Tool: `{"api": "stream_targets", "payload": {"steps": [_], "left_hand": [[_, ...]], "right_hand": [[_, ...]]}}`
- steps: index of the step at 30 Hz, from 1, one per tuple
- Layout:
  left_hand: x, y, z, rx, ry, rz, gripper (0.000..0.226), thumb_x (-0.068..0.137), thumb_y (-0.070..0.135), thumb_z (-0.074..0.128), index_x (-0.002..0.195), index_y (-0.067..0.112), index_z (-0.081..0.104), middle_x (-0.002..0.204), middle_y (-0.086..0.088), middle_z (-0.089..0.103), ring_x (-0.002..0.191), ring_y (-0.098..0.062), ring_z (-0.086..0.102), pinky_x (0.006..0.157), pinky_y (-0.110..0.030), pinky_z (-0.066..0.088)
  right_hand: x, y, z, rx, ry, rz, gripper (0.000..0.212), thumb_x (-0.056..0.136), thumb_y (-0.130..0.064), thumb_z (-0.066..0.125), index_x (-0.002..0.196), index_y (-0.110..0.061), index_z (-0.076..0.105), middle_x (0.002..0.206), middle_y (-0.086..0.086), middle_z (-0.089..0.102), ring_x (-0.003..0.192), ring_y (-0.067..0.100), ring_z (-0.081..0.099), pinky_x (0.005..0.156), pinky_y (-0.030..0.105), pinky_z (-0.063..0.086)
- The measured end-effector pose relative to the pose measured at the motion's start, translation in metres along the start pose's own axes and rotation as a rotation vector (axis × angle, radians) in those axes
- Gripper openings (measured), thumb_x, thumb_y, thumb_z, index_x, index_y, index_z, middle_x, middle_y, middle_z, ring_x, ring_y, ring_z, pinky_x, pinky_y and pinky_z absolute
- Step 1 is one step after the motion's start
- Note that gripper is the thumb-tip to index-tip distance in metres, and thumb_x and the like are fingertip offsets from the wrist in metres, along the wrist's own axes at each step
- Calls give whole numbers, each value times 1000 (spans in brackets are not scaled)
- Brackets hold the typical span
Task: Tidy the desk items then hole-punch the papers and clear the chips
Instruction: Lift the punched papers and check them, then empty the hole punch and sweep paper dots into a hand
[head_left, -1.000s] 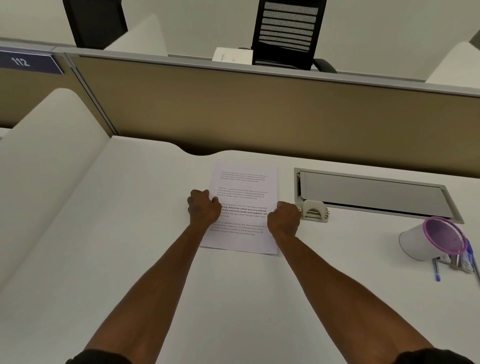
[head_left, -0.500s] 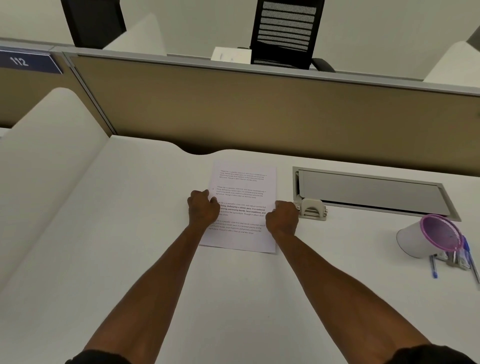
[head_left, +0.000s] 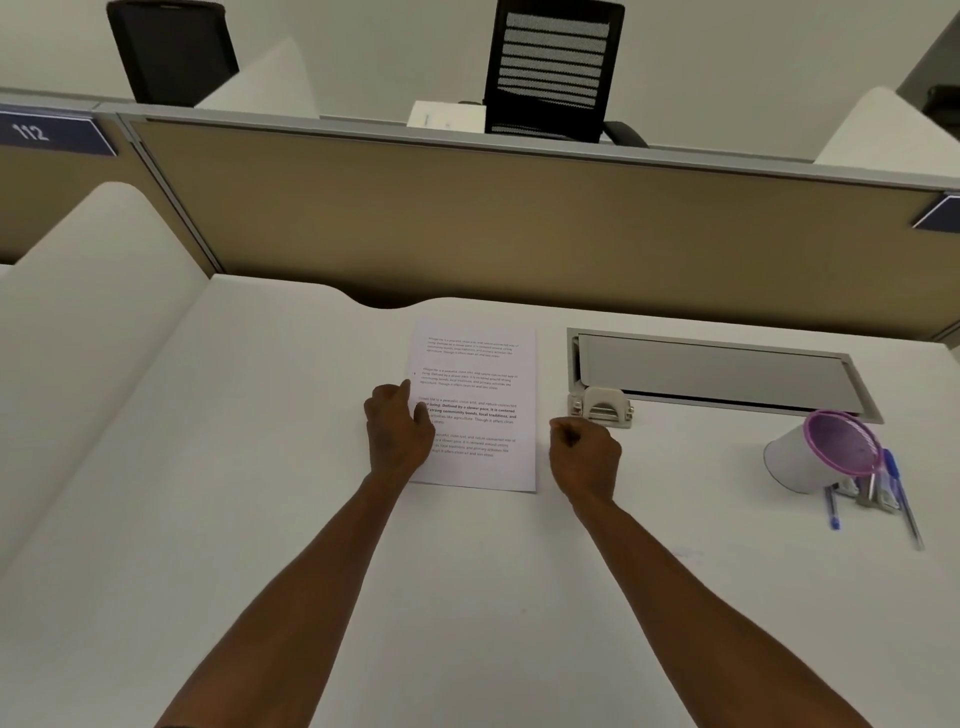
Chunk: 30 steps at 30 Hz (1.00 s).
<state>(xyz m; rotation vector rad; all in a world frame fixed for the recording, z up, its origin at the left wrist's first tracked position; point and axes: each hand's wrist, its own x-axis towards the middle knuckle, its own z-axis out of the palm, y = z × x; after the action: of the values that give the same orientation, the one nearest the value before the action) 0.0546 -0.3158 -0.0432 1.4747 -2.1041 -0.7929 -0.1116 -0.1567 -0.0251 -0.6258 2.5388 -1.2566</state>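
Papers (head_left: 475, 405) lie flat at mid-desk (head_left: 260, 467). Left hand (head_left: 397, 431) rests on their left edge, fingers loosely curled, gripping nothing. Right hand (head_left: 584, 457), fisted and empty, sits just off the right edge, near the hole punch (head_left: 601, 408). Bare desk lies leftward.

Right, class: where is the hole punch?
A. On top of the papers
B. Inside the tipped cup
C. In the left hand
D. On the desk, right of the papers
D: the hole punch sits on the desk, right of the papers, apart from them.
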Motion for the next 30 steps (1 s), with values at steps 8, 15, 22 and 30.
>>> {"api": "stream_targets", "payload": {"steps": [8,15,22,30], "left_hand": [[-79,14,11,-112,145,168,42,88,10,64,130,11,59,125,-7,52,125,-23,42,100,-29,40],[-186,45,39,-231,-53,310,39,90,13,65,127,21,62,122,4,57,120,-9,49,104,-4,25],[-239,77,86,-146,-323,455,41,92,27,56,131,17,60,127,2,63,120,-13,56,106,-20,40],[-245,120,120,127,-491,471,61,102,30,41,155,11,18,163,-4,15,152,-19,9,122,-28,4]], "right_hand": [[-38,44,-71,43,105,-45,12,89,-15,67,94,-14,77,87,-2,75,78,10,67,70,8,43],[-85,104,-149,9,241,38,14,86,-9,68,92,-18,76,88,-5,74,74,4,65,71,9,44],[-71,154,-196,-250,27,33,34,80,7,60,107,-7,72,107,11,71,98,26,68,94,36,51],[-52,165,-188,-538,-197,-148,40,81,3,55,119,-2,64,117,18,59,108,35,56,92,37,46]]}}
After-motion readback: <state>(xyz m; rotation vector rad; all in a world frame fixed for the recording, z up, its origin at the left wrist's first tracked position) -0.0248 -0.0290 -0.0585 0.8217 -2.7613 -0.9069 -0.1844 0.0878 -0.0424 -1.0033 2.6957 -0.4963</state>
